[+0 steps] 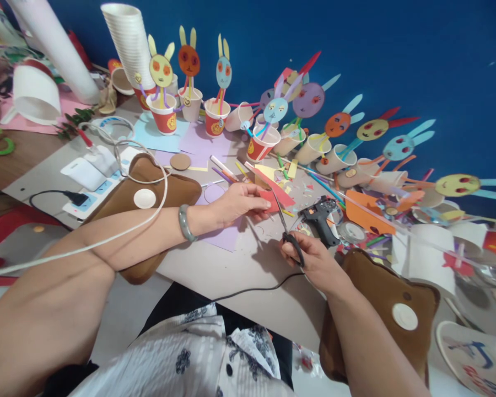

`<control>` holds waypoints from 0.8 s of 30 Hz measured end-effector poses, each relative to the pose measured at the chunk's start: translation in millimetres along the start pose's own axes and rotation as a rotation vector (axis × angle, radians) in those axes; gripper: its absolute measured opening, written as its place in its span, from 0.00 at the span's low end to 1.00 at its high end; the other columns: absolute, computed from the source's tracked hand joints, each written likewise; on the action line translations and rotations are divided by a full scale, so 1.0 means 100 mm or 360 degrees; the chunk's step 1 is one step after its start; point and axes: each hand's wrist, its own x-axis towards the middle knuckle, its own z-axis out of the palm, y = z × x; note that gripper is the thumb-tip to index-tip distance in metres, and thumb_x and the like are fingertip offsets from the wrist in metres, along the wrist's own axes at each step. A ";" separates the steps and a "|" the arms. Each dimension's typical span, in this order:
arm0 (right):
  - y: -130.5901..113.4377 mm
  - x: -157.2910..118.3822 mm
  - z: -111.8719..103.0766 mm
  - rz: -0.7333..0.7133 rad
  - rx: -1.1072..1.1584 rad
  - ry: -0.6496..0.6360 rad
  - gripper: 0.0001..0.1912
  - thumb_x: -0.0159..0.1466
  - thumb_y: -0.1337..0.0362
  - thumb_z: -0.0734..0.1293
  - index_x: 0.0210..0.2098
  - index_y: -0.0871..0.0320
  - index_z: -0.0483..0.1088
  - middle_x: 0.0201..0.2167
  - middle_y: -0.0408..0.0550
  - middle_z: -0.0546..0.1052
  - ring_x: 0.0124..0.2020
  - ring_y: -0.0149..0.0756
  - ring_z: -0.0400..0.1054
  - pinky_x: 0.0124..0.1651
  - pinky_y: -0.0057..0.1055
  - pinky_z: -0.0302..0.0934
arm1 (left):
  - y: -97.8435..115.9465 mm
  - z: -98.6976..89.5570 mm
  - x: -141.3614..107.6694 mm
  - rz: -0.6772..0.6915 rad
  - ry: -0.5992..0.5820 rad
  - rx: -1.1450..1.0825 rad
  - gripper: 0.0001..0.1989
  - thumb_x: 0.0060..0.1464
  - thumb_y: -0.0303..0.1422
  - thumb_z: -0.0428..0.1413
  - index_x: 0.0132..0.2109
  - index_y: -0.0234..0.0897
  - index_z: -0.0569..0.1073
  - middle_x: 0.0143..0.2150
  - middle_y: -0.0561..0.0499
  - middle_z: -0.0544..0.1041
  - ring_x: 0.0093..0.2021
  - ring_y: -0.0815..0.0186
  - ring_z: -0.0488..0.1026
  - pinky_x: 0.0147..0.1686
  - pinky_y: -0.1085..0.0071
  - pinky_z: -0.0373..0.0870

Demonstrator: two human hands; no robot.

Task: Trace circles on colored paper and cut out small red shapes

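Red paper [285, 198] part-hid by L fingers [261, 204], scissors [288, 237] by R fingers [289, 250].

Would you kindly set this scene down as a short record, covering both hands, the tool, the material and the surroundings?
Left hand: holds red paper
Right hand: grips scissors by their black handles
Scissors' blades: at the red paper
Glue gun: black, lying near the right hand
Purple paper: on the table, partly beneath the left wrist
Rabbit-eared figures: in paper cups
Backdrop: blue wall
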 end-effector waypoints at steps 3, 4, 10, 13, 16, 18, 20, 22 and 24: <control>0.01 0.00 0.00 -0.0004 0.0002 0.0046 0.30 0.54 0.37 0.72 0.21 0.55 0.61 0.17 0.39 0.64 0.21 0.27 0.53 0.26 0.30 0.49 | -0.02 -0.01 0.01 0.0046 -0.0020 0.0058 0.02 0.54 0.22 0.57 0.32 0.30 0.71 0.25 0.52 0.76 0.25 0.74 0.74 0.28 0.78 0.70; 0.02 0.01 0.01 -0.0016 0.0000 0.0066 0.30 0.54 0.37 0.72 0.21 0.55 0.60 0.16 0.39 0.64 0.21 0.27 0.54 0.26 0.30 0.49 | -0.02 -0.01 0.02 0.0049 -0.0002 0.0081 0.02 0.53 0.23 0.57 0.32 0.31 0.71 0.25 0.52 0.75 0.25 0.74 0.74 0.28 0.78 0.70; 0.07 0.03 -0.01 -0.0276 -0.0066 0.0459 0.22 0.54 0.47 0.76 0.25 0.55 0.65 0.21 0.40 0.68 0.23 0.29 0.59 0.28 0.30 0.57 | -0.04 -0.09 0.06 0.0065 -0.0102 0.0480 0.02 0.50 0.23 0.57 0.34 0.32 0.72 0.24 0.55 0.74 0.22 0.76 0.71 0.23 0.80 0.66; 0.14 0.04 -0.06 -0.0635 -0.0247 0.0838 0.15 0.55 0.55 0.76 0.27 0.54 0.67 0.30 0.44 0.73 0.31 0.34 0.66 0.36 0.34 0.63 | -0.06 -0.17 0.07 -0.0075 -0.0633 0.0771 0.07 0.48 0.23 0.57 0.36 0.31 0.76 0.28 0.52 0.78 0.23 0.74 0.73 0.22 0.79 0.65; 0.17 0.05 -0.11 -0.0862 -0.0566 0.1079 0.12 0.55 0.59 0.75 0.32 0.53 0.68 0.36 0.47 0.75 0.36 0.38 0.69 0.42 0.38 0.66 | -0.09 -0.21 0.07 -0.0193 -0.1139 0.0952 0.09 0.46 0.23 0.57 0.36 0.33 0.78 0.28 0.52 0.79 0.25 0.72 0.75 0.24 0.79 0.68; 0.13 0.11 -0.13 -0.0903 -0.0858 0.1075 0.12 0.55 0.61 0.74 0.34 0.53 0.67 0.40 0.49 0.76 0.38 0.40 0.70 0.44 0.40 0.66 | -0.11 -0.21 0.05 -0.0216 -0.1341 0.1052 0.09 0.44 0.23 0.58 0.35 0.33 0.78 0.27 0.52 0.79 0.25 0.71 0.74 0.25 0.78 0.68; 0.06 0.23 -0.13 -0.0911 -0.1110 0.0948 0.13 0.54 0.63 0.73 0.36 0.53 0.67 0.43 0.52 0.76 0.41 0.43 0.70 0.46 0.42 0.66 | -0.13 -0.21 0.03 -0.0227 -0.1469 0.1101 0.08 0.44 0.24 0.58 0.35 0.34 0.78 0.28 0.51 0.79 0.25 0.71 0.74 0.25 0.77 0.68; 0.01 0.42 -0.11 -0.0869 -0.1245 0.0789 0.15 0.53 0.65 0.71 0.39 0.54 0.66 0.45 0.54 0.76 0.45 0.47 0.70 0.50 0.44 0.65 | -0.15 -0.21 0.02 -0.0235 -0.1526 0.1115 0.08 0.45 0.24 0.58 0.35 0.33 0.78 0.29 0.51 0.79 0.26 0.70 0.75 0.26 0.76 0.69; -0.03 0.65 -0.08 -0.0840 -0.1271 0.0679 0.17 0.51 0.66 0.70 0.40 0.55 0.65 0.47 0.56 0.75 0.49 0.49 0.69 0.53 0.46 0.64 | -0.16 -0.21 0.01 -0.0238 -0.1546 0.1132 0.09 0.45 0.24 0.58 0.36 0.33 0.78 0.29 0.50 0.79 0.27 0.69 0.75 0.27 0.75 0.69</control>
